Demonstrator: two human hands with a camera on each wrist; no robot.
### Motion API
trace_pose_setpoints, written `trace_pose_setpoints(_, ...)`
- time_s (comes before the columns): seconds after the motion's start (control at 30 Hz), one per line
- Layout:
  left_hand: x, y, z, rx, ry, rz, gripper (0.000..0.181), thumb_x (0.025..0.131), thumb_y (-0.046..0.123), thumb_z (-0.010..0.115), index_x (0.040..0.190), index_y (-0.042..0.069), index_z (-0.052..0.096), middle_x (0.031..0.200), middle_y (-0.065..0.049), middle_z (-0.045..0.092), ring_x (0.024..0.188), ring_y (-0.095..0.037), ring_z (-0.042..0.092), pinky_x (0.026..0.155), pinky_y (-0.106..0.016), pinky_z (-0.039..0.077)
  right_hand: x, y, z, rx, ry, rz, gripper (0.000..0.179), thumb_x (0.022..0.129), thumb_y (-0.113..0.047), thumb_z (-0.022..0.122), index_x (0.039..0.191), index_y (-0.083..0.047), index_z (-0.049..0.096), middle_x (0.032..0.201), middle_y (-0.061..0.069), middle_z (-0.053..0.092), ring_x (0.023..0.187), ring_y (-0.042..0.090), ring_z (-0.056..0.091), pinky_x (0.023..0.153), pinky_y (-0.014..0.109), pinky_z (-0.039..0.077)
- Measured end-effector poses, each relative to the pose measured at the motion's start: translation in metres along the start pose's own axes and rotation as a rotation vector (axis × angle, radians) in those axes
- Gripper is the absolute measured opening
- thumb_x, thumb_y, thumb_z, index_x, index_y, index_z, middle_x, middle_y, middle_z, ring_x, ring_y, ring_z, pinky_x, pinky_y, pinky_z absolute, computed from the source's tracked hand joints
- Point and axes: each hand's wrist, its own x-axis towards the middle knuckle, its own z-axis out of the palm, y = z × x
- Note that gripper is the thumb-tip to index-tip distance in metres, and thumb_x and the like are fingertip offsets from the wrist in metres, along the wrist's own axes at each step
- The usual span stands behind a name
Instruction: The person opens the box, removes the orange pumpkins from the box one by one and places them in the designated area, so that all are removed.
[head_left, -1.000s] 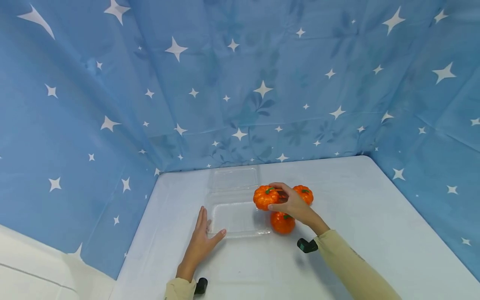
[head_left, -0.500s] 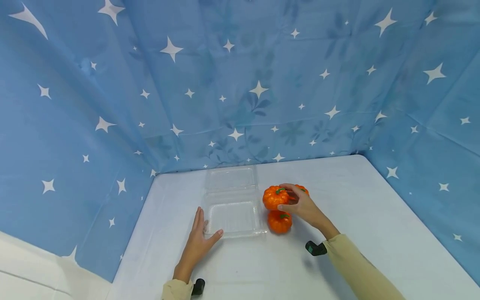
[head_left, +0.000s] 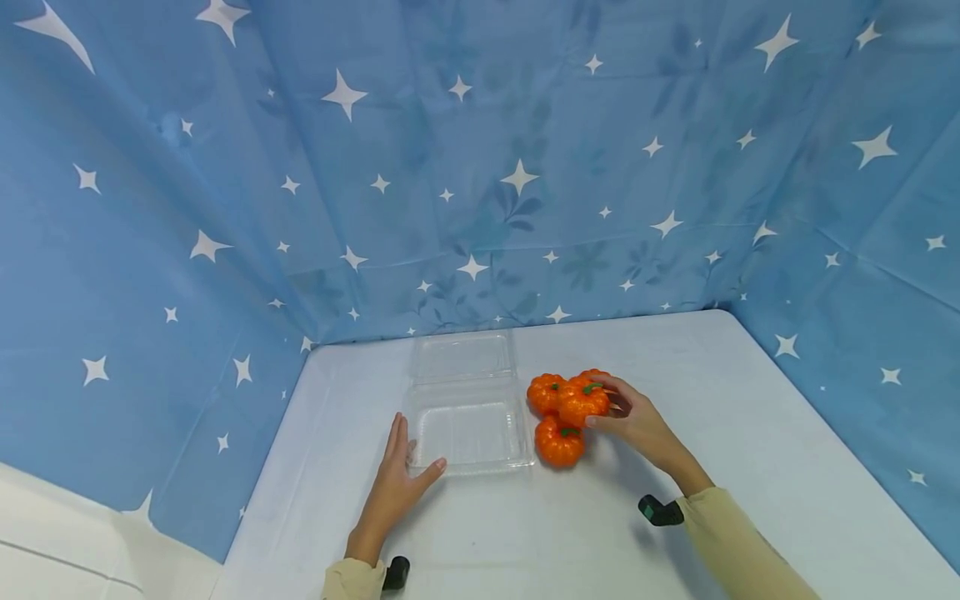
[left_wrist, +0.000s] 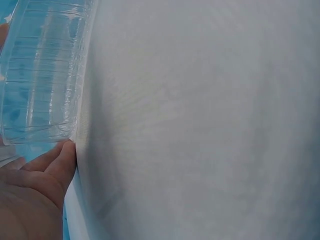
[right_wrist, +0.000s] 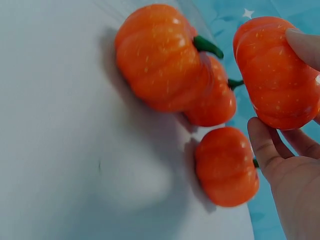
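My right hand (head_left: 633, 421) grips an orange toy pumpkin (head_left: 583, 406) with a green stem, thumb on one side and fingers on the other. In the right wrist view this pumpkin (right_wrist: 277, 75) is raised beside three others: a large near one (right_wrist: 155, 57), one partly behind it (right_wrist: 212, 95) and one lower down (right_wrist: 227, 167). The head view has them clustered around the held one. My left hand (head_left: 396, 492) lies at the left front corner of a clear plastic clamshell box (head_left: 468, 471), fingers straight and thumb spread; fingertips (left_wrist: 65, 147) meet its edge in the left wrist view.
The box's hinged lid (head_left: 462, 357) lies folded back toward the far table edge. A white table (head_left: 480, 533) carries everything, with a blue star-patterned curtain (head_left: 480, 167) behind and at the sides. A black wrist camera (head_left: 662, 510) sits at the right sleeve.
My right hand has carried its pumpkin rightward, away from the box's right side, uncovering another pumpkin on the table. My left hand stays at the box corner; the head view has shifted slightly.
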Motion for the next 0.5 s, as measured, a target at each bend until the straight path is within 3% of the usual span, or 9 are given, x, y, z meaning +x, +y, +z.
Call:
trace_pose_setpoints(0.33, 0.001, 0.000, 0.001, 0.012, 0.000, 0.010, 0.116, 0.095, 0.051, 0.079, 0.172, 0.005, 0.005, 0.179, -0.015, 0.001, 0.150, -0.042, 0.043, 0.122, -0.065, 0.033, -0.018, 0.016, -0.017, 0.000, 0.020, 0.039, 0.072, 0.099, -0.028, 0.080, 0.160, -0.011, 0.045, 0.166, 0.020, 0.038, 0.142, 0.045, 0.050, 0.110, 0.035, 0.051)
trace_pose_setpoints(0.5, 0.001, 0.000, 0.000, 0.012, 0.001, 0.008, 0.117, 0.095, 0.052, 0.080, 0.172, 0.005, 0.006, 0.179, -0.014, 0.001, 0.150, -0.042, 0.043, 0.122, -0.065, 0.033, -0.024, 0.022, -0.021, -0.004, 0.029, 0.055, 0.074, 0.099, -0.026, 0.080, 0.161, -0.009, 0.043, 0.165, 0.023, 0.037, 0.144, 0.047, 0.048, 0.113, 0.046, 0.050)
